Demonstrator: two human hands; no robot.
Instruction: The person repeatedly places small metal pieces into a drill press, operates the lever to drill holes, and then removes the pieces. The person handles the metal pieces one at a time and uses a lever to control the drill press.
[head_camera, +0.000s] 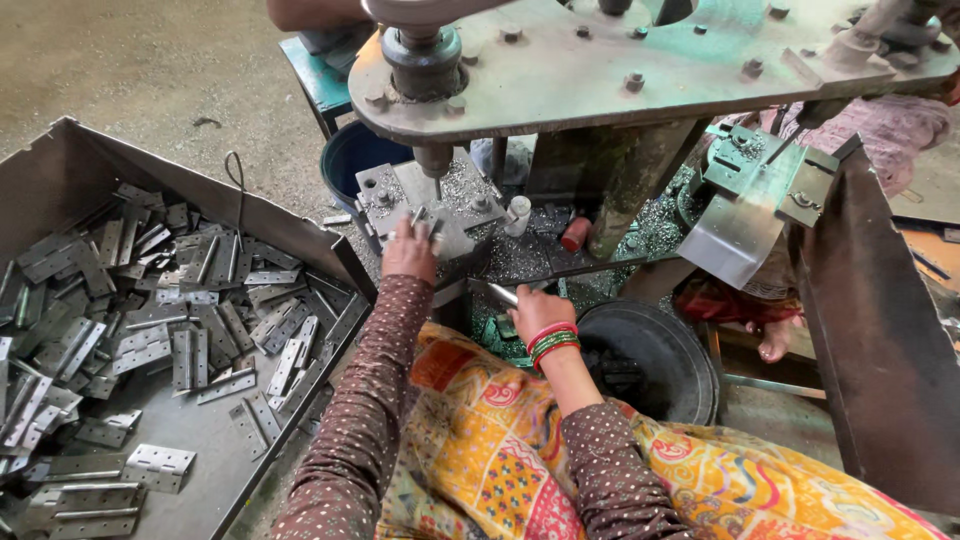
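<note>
I saw the left hand (409, 250) gripping a small metal hinge (421, 219) on the press block (440, 200), directly under the punch (434, 160). The right hand (537, 308) was closed on a thin metal rod (502, 294) near the block's front edge. Metal shavings (520, 258) littered the bed; a tray of hinges (150, 320) sat left, a black bucket (650, 360) right.
</note>
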